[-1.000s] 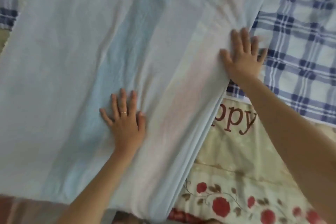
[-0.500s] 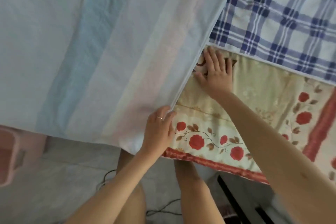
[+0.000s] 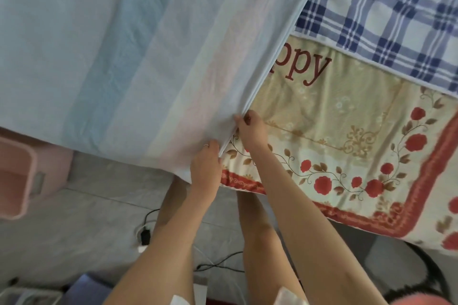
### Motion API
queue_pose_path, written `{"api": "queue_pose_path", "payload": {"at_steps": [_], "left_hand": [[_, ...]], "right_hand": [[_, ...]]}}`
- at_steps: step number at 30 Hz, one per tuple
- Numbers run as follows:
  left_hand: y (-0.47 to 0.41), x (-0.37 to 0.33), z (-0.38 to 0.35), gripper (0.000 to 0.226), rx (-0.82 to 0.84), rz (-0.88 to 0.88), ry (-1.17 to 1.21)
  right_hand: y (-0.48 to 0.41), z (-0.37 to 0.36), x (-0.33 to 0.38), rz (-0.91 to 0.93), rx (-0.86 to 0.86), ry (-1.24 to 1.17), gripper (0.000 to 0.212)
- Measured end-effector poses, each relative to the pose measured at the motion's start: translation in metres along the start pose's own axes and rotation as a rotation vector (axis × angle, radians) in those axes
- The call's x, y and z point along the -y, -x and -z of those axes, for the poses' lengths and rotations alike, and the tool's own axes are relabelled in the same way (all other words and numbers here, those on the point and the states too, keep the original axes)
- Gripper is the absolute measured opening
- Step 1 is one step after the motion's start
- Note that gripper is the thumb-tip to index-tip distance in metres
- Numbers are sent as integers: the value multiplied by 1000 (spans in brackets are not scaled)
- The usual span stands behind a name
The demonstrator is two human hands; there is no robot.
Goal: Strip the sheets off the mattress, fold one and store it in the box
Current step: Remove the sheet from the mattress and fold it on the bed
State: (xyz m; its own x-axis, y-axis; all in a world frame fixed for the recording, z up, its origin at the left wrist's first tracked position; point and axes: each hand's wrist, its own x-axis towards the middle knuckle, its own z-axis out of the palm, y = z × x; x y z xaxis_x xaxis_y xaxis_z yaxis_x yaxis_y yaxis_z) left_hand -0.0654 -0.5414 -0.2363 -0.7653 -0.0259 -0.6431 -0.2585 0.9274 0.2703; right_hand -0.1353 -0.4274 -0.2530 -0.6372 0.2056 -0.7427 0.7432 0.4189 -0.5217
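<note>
The left hand [image 3: 205, 164] has its fingers curled around the near corner of the pale striped sheet [image 3: 119, 57], a little below the middle of the frame. Just above it, the right hand [image 3: 250, 129] pinches the same sheet at its edge, where several layers lie one on another. Both hands hold cloth, and they are almost touching each other.

The sheet is already folded lengthwise and fills the upper left of the frame. Its lower border hangs past the side of the bed, over the floor [image 3: 94, 220]. To the right lies a flowered blanket [image 3: 347, 126] with red letters, and a checked sheet [image 3: 386, 15] covers the upper right corner. A pink box [image 3: 17, 181] stands at the left edge, partly under the hanging cloth; I think this is the place for storing.

The danger, in my opinion, is in the layers. If the right hand catches only the upper ones, the lower ones can slide away and the fold opens. Also, much cloth hangs free, so a strong pull may bring it down to the floor, where cables [image 3: 146, 233] lie. The checked sheet touches the far edge and could be dragged along.
</note>
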Motion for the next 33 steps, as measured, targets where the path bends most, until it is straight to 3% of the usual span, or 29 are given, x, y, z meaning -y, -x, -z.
{"api": "queue_pose_path", "payload": {"at_steps": [4,6,8,9,11,14,15,16,18,21,23,26,28,30,33], "left_hand": [[4,-4,10,19,93,-108,37],[10,-4,26,15,241,-103,106],[17,9,37,32,550,-189,78],[18,23,42,35,595,-264,-5],[21,59,57,26,623,-355,-151],[-6,142,88,18,400,-493,-273],[-17,176,99,18,305,-519,-241],[-29,206,112,21,218,-561,-210],[-51,242,134,23,80,-578,-208],[-88,297,176,37,-78,-558,-314],[-112,326,201,56,-142,-425,-403],[-133,383,227,74,-67,-52,-356],[-131,404,237,84,-92,36,-309],[-128,410,239,90,-166,28,-273],[-121,416,239,95,-336,226,-55]], "right_hand": [[12,-13,13,-123,-111,-152,9],[25,-32,30,-173,-235,-136,29],[37,-63,41,-95,-353,154,62],[45,-79,49,8,-382,260,73],[55,-103,63,341,-339,390,74],[52,-124,39,1047,-29,863,53],[45,-124,18,1144,35,1000,54],[40,-121,-6,1120,17,1083,57],[41,-102,-45,781,-130,1075,66],[80,-130,-54,113,-333,767,76],[101,-166,-36,-158,-474,476,80],[116,-217,4,-361,-717,-32,71],[119,-232,16,-527,-818,-371,68],[120,-235,9,-623,-809,-526,67],[124,-236,-20,-606,-634,-583,65]]}}
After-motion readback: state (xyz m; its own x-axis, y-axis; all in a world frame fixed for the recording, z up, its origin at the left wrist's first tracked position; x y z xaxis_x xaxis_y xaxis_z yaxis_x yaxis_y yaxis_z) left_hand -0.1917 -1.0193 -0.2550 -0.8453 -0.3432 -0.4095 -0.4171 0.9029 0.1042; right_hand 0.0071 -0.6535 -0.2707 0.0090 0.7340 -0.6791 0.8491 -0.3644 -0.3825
